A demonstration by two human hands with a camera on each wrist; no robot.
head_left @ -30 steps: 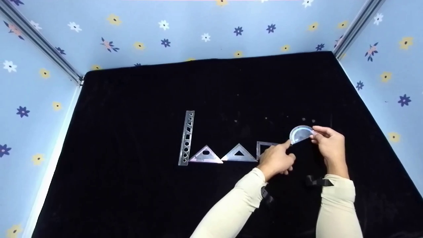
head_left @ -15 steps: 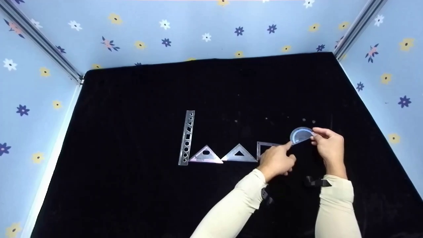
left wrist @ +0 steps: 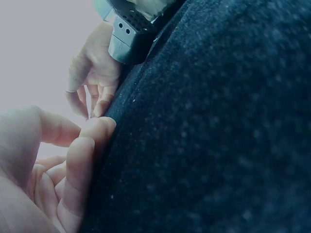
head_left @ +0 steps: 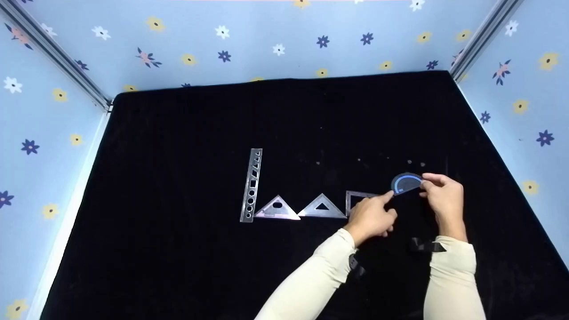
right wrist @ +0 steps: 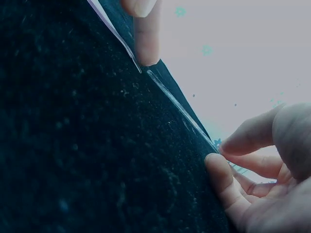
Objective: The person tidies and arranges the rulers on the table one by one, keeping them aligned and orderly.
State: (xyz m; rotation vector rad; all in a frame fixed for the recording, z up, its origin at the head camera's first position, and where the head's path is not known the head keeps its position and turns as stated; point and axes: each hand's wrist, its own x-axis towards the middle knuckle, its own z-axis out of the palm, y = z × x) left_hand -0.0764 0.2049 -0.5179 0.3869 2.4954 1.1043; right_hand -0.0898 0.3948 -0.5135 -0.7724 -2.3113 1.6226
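Observation:
A clear semicircular protractor (head_left: 406,183) with a blue arc lies at the right of a row of drawing tools. My right hand (head_left: 444,198) pinches its right corner between thumb and fingers; the right wrist view shows the protractor (right wrist: 180,110) edge-on, close along the cloth. My left hand (head_left: 372,215) has its index finger extended, the fingertip right at the protractor's left corner. Under this hand a clear angular frame-shaped ruler (head_left: 348,202) is partly hidden. Left of it are two clear set squares, one with a triangular cutout (head_left: 331,211) and one with an oval cutout (head_left: 266,211).
A clear stencil ruler (head_left: 246,195) with shaped holes stands lengthwise at the row's left end. Black cloth (head_left: 178,178) covers the table. Blue flowered walls (head_left: 249,44) rise at the back and both sides. Several pale specks dot the cloth behind the protractor.
The protractor has shifted slightly toward the person, and its glare has faded so that the arc looks bluer. Both hands keep nearly the same places and hold.

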